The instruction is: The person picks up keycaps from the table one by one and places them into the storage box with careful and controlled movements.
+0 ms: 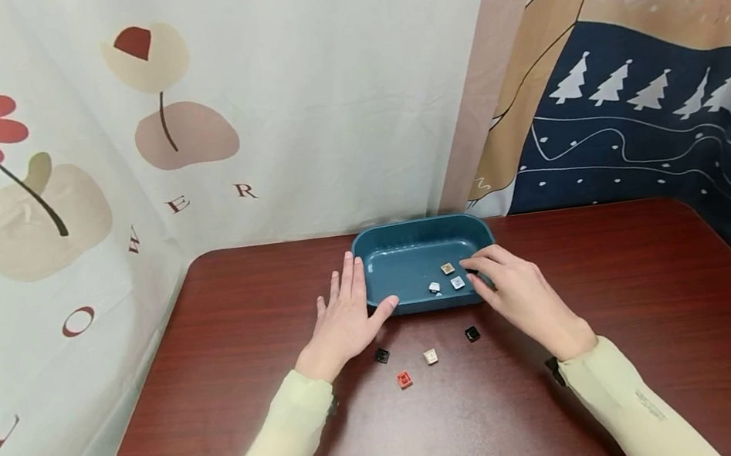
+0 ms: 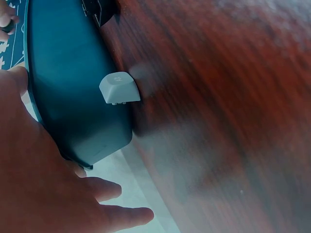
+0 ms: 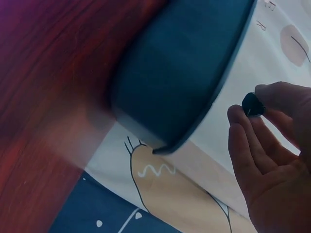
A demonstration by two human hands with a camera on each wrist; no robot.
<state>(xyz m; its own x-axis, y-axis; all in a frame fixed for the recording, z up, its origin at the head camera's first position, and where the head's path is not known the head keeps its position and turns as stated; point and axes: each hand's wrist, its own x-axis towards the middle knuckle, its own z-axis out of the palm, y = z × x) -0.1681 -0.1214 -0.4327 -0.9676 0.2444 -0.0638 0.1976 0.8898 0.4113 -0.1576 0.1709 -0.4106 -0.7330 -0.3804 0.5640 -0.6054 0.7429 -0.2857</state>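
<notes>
My right hand [image 1: 522,292] is over the right end of a blue-green tray [image 1: 378,269]. Between its thumb and fingertips it pinches a small black keycap [image 3: 253,105]. My left hand [image 1: 345,323] rests against the tray's left side, fingers straight and thumb by the front rim. Inside the tray, towards the front right, lie a beige keycap [image 1: 447,269] and two whitish keycaps [image 1: 457,283]. On the table before the tray are a red keycap [image 1: 404,380], a cream keycap [image 1: 430,357] and two black keycaps, one [image 1: 382,355] at left, another [image 1: 472,334] at right.
The dark red wooden table [image 1: 236,402] carries the tray near its back edge. Behind it hangs a pale curtain [image 1: 321,109] with flower prints. A navy and tan patterned cloth [image 1: 661,132] hangs at the right.
</notes>
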